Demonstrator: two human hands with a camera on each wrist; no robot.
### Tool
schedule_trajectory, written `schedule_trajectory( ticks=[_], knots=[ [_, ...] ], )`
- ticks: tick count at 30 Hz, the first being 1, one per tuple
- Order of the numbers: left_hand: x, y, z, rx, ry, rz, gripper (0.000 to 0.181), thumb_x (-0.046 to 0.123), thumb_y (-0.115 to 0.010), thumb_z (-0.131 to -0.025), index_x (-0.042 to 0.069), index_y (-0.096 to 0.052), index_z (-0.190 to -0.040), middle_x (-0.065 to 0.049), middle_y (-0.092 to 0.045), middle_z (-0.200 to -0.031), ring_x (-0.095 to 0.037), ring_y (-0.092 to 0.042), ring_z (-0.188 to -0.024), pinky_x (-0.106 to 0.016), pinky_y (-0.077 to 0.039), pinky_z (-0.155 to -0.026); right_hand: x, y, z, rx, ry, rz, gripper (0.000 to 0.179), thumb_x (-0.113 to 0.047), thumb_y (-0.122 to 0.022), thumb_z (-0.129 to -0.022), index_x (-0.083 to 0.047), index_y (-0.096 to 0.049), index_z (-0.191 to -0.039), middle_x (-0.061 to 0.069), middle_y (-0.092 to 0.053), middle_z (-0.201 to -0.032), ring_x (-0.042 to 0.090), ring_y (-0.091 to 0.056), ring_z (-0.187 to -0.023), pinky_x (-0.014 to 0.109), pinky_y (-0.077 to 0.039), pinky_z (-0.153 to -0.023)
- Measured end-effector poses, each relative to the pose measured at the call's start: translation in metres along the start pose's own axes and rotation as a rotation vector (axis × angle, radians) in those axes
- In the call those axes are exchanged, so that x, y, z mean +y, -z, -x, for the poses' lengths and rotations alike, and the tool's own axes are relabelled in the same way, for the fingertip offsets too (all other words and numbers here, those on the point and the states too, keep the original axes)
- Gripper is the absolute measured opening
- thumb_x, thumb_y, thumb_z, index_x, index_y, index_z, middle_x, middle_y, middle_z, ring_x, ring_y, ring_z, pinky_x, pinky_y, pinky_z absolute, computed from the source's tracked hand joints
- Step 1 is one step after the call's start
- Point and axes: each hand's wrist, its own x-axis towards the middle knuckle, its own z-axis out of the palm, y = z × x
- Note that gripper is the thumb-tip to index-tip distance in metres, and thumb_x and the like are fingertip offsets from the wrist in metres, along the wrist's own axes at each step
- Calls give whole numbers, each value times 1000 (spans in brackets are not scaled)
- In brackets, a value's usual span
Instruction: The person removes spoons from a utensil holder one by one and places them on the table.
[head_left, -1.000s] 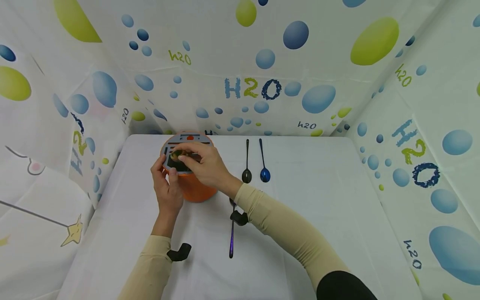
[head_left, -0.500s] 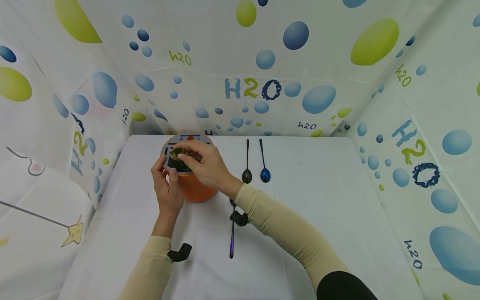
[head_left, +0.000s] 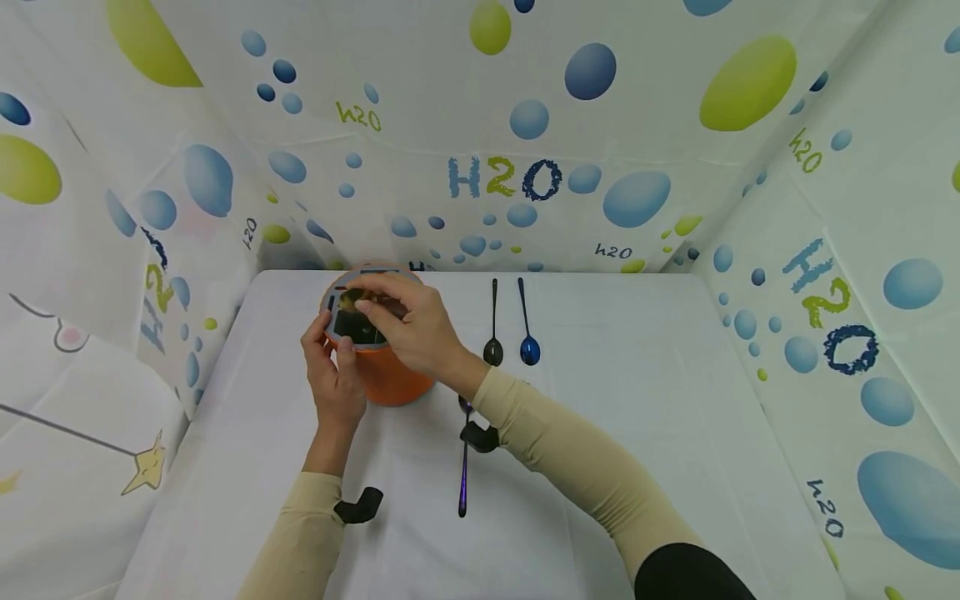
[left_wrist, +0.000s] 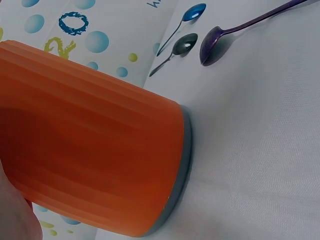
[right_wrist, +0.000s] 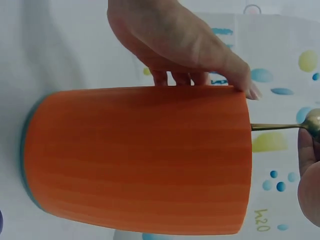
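An orange holder (head_left: 393, 379) with a grey slotted top (head_left: 334, 321) stands upright at the table's back left. My left hand (head_left: 337, 379) holds its near-left side, thumb and fingers at the rim. Above the top, my right hand (head_left: 420, 333) pinches a gold spoon (right_wrist: 275, 127) at its bowl end. In the right wrist view its handle runs down past the holder's rim; which slot it enters is hidden. The left wrist view has the holder's ribbed orange wall (left_wrist: 100, 140) and grey base (left_wrist: 182, 165).
Right of the holder lie a dark spoon (head_left: 492, 352) and a blue spoon (head_left: 529, 350), side by side. A purple spoon (head_left: 462, 475) lies nearer, its bowl end close to the right wrist's black camera mount (head_left: 480, 437). Patterned cloth walls (head_left: 420, 100) enclose the table's back and sides.
My right hand has shifted slightly up and away over the holder's top, with the gold spoon still in its fingers. My left hand and the holder have stayed put.
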Motion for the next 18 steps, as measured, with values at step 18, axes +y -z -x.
schedule_trajectory(
  ticks=[18],
  knots=[
    [2, -2, 0, 8, -28, 1, 52, 22, -48, -109, -11, -35, -146, -35, -42, -149, -9, -46, -132, -24, -37, -112, -18, 7, 2, 26, 97, -19, 26, 0, -63, -100, 5, -68, -125, 19, -68, -121, 20, -67, -109, 29, -58, -93]
  ],
)
